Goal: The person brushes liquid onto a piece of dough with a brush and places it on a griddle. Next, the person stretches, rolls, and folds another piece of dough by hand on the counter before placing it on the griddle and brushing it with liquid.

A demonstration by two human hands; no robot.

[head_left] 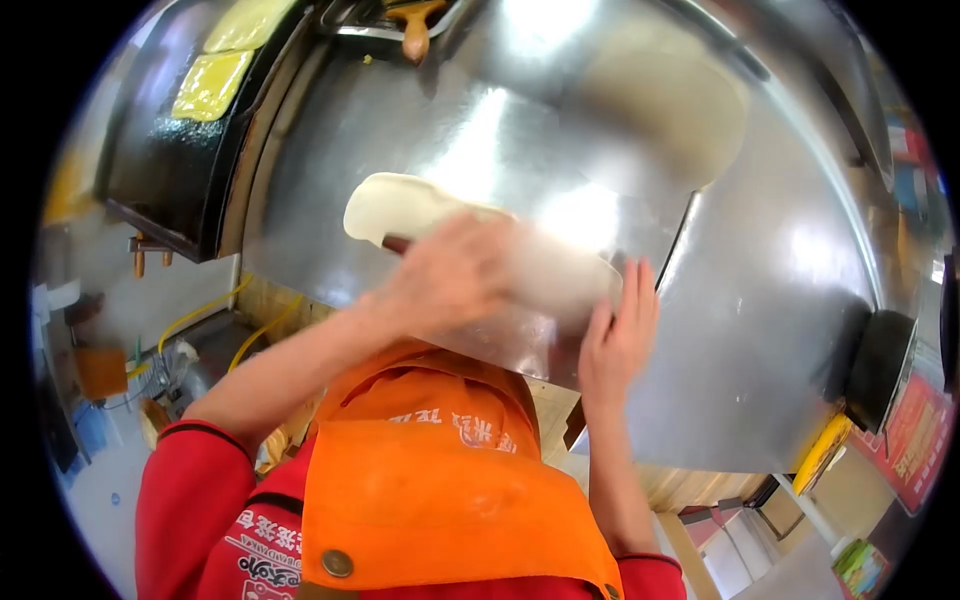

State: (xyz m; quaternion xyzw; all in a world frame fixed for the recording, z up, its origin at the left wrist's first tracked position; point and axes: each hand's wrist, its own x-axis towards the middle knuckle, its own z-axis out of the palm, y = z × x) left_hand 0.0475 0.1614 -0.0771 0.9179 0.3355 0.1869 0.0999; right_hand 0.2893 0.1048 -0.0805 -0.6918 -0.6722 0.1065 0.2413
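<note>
The left hand arches over the long, pale, flat dough, grip too blurred to tell; the right hand lies open beside it.

Griddle left of counter, dough on counter

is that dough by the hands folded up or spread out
Spread out at its far left end, where the dough lies flat on the metal table. Beyond the left hand, cannot tell: it is blurred.
</note>
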